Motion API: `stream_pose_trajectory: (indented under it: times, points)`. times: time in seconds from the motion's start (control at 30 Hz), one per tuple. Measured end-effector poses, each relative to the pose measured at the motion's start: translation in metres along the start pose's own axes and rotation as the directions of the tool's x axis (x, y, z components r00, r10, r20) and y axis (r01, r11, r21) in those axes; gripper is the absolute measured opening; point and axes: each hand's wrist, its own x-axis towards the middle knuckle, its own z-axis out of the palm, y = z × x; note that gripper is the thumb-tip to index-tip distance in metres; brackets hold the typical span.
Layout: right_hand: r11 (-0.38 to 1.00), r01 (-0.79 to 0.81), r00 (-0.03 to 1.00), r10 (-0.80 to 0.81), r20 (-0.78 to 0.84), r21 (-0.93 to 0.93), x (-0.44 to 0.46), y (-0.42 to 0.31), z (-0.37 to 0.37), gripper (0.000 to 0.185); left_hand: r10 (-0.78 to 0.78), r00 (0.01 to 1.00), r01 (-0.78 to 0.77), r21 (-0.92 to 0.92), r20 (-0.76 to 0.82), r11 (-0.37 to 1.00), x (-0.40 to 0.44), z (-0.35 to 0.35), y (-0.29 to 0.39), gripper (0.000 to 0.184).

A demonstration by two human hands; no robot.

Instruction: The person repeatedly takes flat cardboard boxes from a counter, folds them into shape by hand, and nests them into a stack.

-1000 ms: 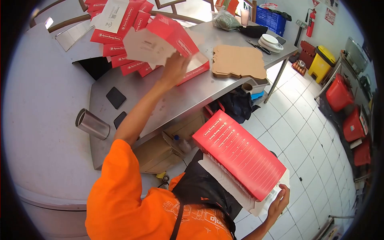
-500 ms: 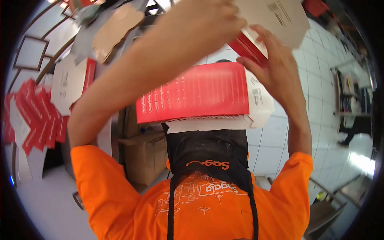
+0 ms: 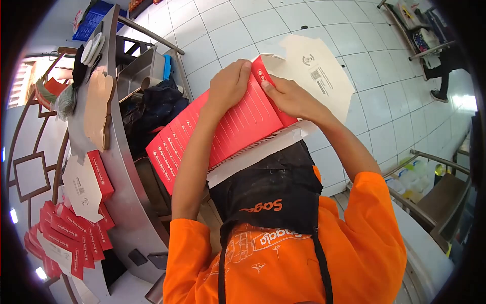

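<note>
A red cardboard box with white printed lines lies slanted in front of my black apron. Its near edge shows a white inner flap. At its right end, a large white flap with printed marks sticks out over the floor. My left hand is closed over the far edge of the box, its fingers bent on the red panel. My right hand grips the narrow red strip at the right end, thumb on top. Its other fingers are partly hidden behind the cardboard.
On the left, a steel table carries a brown cardboard piece, a red-and-white folded carton and two dark flat objects. Several red cartons are piled beyond. A metal pan sits under the table. Another person's leg shows right.
My left hand has come down from the upper right onto the box's far edge. The box now slants, its right end higher in view. The raised end piece has lowered, and the view has shifted.
</note>
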Motion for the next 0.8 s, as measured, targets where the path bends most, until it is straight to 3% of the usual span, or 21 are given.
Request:
stream_pose_trajectory:
  times: [0.17,0.23,0.33,0.37,0.43,0.5,0.6,0.63,0.8]
  points:
    - [0.959,-0.009,0.994,-0.021,0.104,0.282,0.01,0.004,0.004,0.051,0.005,0.995,-0.003,0.024,-0.098,1.0,-0.002,0.003,-0.001,0.045]
    - [0.9,0.019,0.993,-0.068,0.097,0.436,0.007,0.014,0.006,0.051,0.004,0.998,-0.003,0.027,-0.063,1.0,-0.005,0.005,-0.001,0.047]
    - [0.949,-0.04,0.956,-0.055,0.288,0.313,-0.022,0.017,-0.035,0.052,-0.021,0.999,0.022,0.026,-0.038,0.999,-0.003,0.002,0.0,0.051]
    - [0.977,0.091,0.934,-0.152,0.325,0.194,-0.015,0.054,-0.042,0.053,-0.022,0.999,0.023,0.019,-0.037,1.0,-0.003,0.002,0.0,0.051]
    - [0.931,0.277,0.932,-0.201,0.302,-0.239,-0.041,0.065,-0.051,0.046,-0.027,0.998,0.028,0.019,-0.049,0.999,-0.004,0.002,0.0,0.05]
    - [0.748,0.359,0.933,-0.287,0.216,-0.559,-0.054,0.078,-0.034,0.034,-0.025,0.998,0.027,0.035,-0.06,0.999,-0.003,0.003,0.001,0.05]
    - [0.567,0.476,0.87,-0.414,0.267,-0.672,-0.048,0.101,-0.019,0.011,0.003,0.997,-0.001,0.027,-0.077,1.0,-0.004,0.006,0.003,0.049]
    - [0.57,0.505,0.844,-0.484,0.232,-0.648,-0.048,0.103,-0.02,0.013,-0.011,0.997,0.014,0.029,-0.077,0.999,-0.003,0.006,0.004,0.049]
    - [0.537,0.521,0.826,-0.513,0.233,-0.663,-0.042,0.109,-0.017,0.012,-0.042,0.995,0.048,0.057,-0.093,0.997,-0.004,0.007,0.005,0.048]
